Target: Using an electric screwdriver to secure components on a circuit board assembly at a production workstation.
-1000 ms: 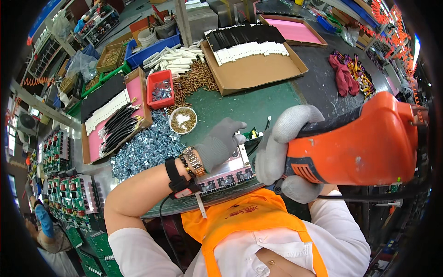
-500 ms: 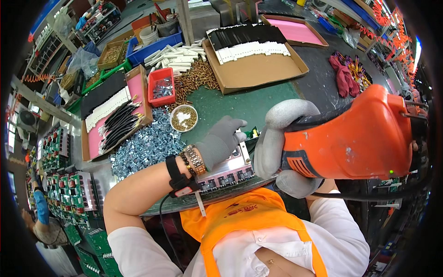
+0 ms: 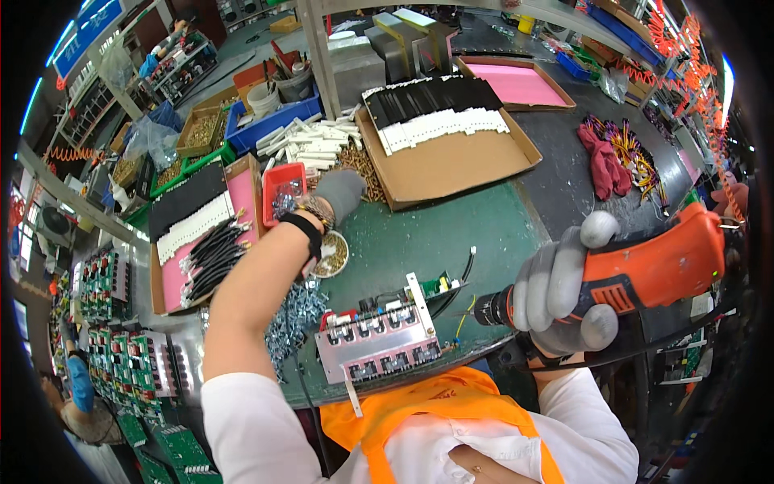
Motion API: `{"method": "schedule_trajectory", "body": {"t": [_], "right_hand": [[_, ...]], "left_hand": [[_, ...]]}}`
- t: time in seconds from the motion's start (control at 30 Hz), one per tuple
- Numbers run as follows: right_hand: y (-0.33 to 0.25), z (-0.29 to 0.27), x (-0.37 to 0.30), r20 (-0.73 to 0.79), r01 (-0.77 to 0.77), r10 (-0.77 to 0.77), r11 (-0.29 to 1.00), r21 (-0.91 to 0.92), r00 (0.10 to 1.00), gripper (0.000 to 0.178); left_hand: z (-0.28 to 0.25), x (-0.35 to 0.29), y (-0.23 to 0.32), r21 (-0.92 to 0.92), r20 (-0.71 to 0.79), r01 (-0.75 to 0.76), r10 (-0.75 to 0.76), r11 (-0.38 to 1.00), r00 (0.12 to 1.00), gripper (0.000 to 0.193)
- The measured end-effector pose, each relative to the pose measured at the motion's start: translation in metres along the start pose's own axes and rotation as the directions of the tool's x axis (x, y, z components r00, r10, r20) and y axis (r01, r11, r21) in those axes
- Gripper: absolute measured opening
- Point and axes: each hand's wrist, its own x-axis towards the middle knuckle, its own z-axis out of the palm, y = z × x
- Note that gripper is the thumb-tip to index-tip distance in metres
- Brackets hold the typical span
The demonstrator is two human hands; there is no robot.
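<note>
My right hand [image 3: 555, 282], in a grey glove, is wrapped round the grip of an orange electric screwdriver [image 3: 661, 270]. Its black nose and thin bit point left, toward a circuit board assembly [image 3: 380, 340] on the near table edge. That assembly has a silver metal plate, rows of black parts and white strips at its ends. My gloved left hand [image 3: 342, 194] is at the edge of a pile of brass-coloured standoffs [image 3: 372, 179], beside a red bin [image 3: 282, 171]. Its fingers are mostly hidden. Under its wrist stands a white bowl [image 3: 345, 260] of small brass-coloured screws.
Silvery metal clips [image 3: 292, 323] lie heaped left of the assembly. Cardboard trays [image 3: 459, 173] hold black and white strips; white bars [image 3: 302, 143] are piled behind. A red cloth [image 3: 605, 165] and wire bundles [image 3: 641, 161] lie right. More circuit boards [image 3: 121, 355] stand far left.
My left hand has left the circuit board assembly and moved up and left to the standoff pile. The screwdriver has moved down and away from me, its bit now in view.
</note>
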Motion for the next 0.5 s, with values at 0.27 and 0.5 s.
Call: {"method": "schedule_trajectory", "body": {"t": [0.27, 0.5], "right_hand": [[-0.007, -0.016, -0.007, -0.082, -0.059, 0.057, 0.998, -0.024, 0.995, 0.064], [-0.017, -0.002, -0.017, -0.066, -0.178, 0.180, 0.983, 0.041, 0.981, 0.067]], "left_hand": [[0.043, 0.019, 0.018, 0.193, -0.070, 0.007, 0.006, 0.981, 0.998, 0.020], [0.003, -0.022, 0.030, 0.074, 0.025, 0.028, -0.030, 0.997, 0.999, 0.019]]}}
